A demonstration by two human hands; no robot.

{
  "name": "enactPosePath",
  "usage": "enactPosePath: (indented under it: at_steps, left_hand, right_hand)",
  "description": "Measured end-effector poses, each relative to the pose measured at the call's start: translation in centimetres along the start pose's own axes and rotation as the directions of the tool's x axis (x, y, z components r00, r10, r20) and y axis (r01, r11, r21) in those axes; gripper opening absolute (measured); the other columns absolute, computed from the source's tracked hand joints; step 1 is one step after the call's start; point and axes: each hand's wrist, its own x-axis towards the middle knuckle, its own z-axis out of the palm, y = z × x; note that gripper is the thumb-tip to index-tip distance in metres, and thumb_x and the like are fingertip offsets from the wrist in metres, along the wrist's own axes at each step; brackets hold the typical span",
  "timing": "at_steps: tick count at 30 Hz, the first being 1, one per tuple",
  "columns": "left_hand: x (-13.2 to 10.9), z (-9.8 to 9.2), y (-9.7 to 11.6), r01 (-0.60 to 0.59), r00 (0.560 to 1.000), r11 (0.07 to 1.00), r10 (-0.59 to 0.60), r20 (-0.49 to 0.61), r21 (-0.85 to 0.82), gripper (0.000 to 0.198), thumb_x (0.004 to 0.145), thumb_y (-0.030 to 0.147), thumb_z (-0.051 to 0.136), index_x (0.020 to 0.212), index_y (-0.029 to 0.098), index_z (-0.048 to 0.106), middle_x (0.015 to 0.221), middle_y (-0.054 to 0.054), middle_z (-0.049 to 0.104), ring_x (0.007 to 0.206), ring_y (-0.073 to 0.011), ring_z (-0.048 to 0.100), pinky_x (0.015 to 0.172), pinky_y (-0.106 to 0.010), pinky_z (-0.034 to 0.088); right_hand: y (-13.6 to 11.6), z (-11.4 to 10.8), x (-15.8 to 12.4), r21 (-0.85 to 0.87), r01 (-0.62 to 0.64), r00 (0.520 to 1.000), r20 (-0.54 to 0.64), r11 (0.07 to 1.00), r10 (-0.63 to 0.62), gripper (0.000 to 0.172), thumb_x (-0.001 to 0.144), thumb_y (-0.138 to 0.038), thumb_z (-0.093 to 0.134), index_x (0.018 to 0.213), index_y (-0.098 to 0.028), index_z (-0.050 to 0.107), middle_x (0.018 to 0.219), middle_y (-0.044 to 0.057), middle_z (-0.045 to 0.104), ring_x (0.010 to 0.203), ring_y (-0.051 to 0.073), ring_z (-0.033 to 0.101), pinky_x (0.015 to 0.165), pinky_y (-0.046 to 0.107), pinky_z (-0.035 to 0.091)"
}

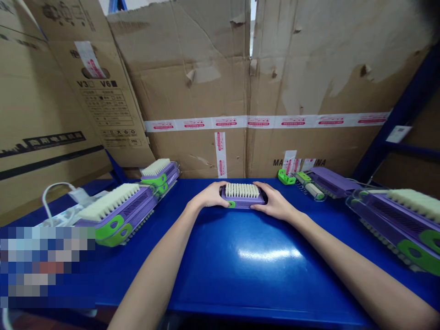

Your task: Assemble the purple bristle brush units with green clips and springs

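Observation:
Between my two hands is a purple brush (243, 195) with cream bristles facing up and a green piece at its lower left. My left hand (212, 195) is closed around its left end, the thumb on the near side. Around the right end wraps my right hand (271, 200), thumb low on the front. The brush is at the far middle of the blue table (220, 266), near the cardboard. Whether it rests on the surface or is slightly lifted, I cannot tell. My fingers partly cover both ends.
Stacked purple brushes with green ends (117, 213) stand at left, with another pair (160, 176) behind. More brushes (402, 224) are at right. A green part (286, 177) and a purple housing (333, 181) lie back right. A white plug (79, 195) sits left; cardboard (192, 91) walls the back.

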Motion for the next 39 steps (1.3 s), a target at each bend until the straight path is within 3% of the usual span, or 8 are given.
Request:
enactPosePath:
  at_steps: [5,12,20,24,29,32,36,39]
  left_hand:
    - [-0.3,-0.1,0.8,0.040,0.998,0.996,-0.035,0.058,-0.082,0.073,0.049,0.013,0.078,0.120,0.013,0.059,0.114,-0.011,0.067,0.103,-0.0237,0.064,0.093,-0.038,0.048]
    - [-0.8,-1.1,1.6,0.124,0.980,0.959,-0.078,0.181,-0.255,0.065,0.051,0.012,0.078,0.114,0.016,0.064,0.115,-0.008,0.067,0.106,-0.0229,0.062,0.098,-0.039,0.045]
    - [-0.8,-1.2,0.9,0.151,0.972,0.930,-0.078,0.220,-0.335,0.069,0.051,0.010,0.076,0.118,0.015,0.060,0.128,-0.012,0.059,0.120,-0.0249,0.053,0.106,-0.041,0.037]
    - [-1.6,-2.2,0.1,0.203,0.969,0.870,-0.114,0.217,-0.449,0.076,0.053,0.011,0.076,0.126,0.017,0.053,0.131,-0.014,0.056,0.120,-0.0250,0.053,0.103,-0.040,0.040]
    - [-2.1,-3.2,-0.5,0.179,0.978,0.853,-0.210,-0.009,-0.490,0.071,0.065,0.027,0.075,0.130,0.020,0.047,0.123,-0.013,0.061,0.107,-0.0227,0.061,0.092,-0.037,0.046]
    - [-1.6,-3.0,-0.7,0.178,0.939,0.895,-0.279,-0.202,-0.409,0.064,0.069,0.039,0.071,0.125,0.018,0.050,0.120,-0.014,0.062,0.106,-0.0237,0.061,0.087,-0.037,0.048]
    - [-1.0,-2.6,-1.6,0.270,0.845,0.963,-0.247,-0.475,-0.020,0.063,0.065,0.043,0.073,0.117,0.014,0.055,0.111,-0.014,0.063,0.103,-0.0264,0.059,0.090,-0.039,0.045]
    - [-0.9,-2.5,-2.3,0.281,0.888,0.927,-0.152,-0.435,0.250,0.051,0.063,0.034,0.073,0.110,0.017,0.062,0.110,-0.010,0.062,0.106,-0.0271,0.057,0.095,-0.040,0.042]
  right_hand:
    - [0.2,-0.3,0.1,0.138,-0.089,0.996,0.013,0.986,0.088,0.075,0.065,-0.038,0.078,0.132,-0.020,0.049,0.130,0.011,0.056,0.118,0.028,0.053,0.104,0.046,0.041]
    - [0.9,-0.5,0.2,0.439,-0.213,0.977,0.108,0.873,0.184,0.077,0.063,-0.039,0.081,0.130,-0.020,0.050,0.124,0.009,0.060,0.113,0.024,0.057,0.104,0.041,0.041]
    - [0.8,-1.7,0.4,0.578,-0.272,0.961,0.212,0.769,0.180,0.073,0.061,-0.036,0.082,0.126,-0.018,0.053,0.120,0.009,0.062,0.111,0.024,0.058,0.104,0.041,0.041]
    - [1.0,-2.0,0.3,0.592,-0.257,0.962,0.236,0.764,0.140,0.071,0.062,-0.034,0.080,0.126,-0.018,0.053,0.123,0.009,0.061,0.112,0.024,0.058,0.103,0.041,0.042]
    - [1.2,-1.3,0.1,0.346,-0.184,0.982,0.113,0.920,0.154,0.078,0.062,-0.035,0.080,0.132,-0.020,0.049,0.129,0.011,0.057,0.117,0.026,0.055,0.104,0.045,0.041]
    - [0.9,-0.8,0.1,0.136,-0.110,0.994,0.029,0.985,0.107,0.077,0.064,-0.034,0.079,0.133,-0.020,0.048,0.135,0.012,0.052,0.123,0.028,0.049,0.107,0.048,0.037]
    - [0.6,-0.6,0.1,0.033,-0.067,0.998,0.005,0.997,0.067,0.075,0.068,-0.035,0.076,0.135,-0.020,0.047,0.134,0.012,0.052,0.125,0.028,0.048,0.107,0.047,0.037]
    - [0.6,-0.6,0.1,0.015,-0.070,0.997,0.012,0.997,0.070,0.076,0.068,-0.035,0.076,0.136,-0.019,0.045,0.135,0.013,0.052,0.125,0.028,0.048,0.107,0.047,0.037]
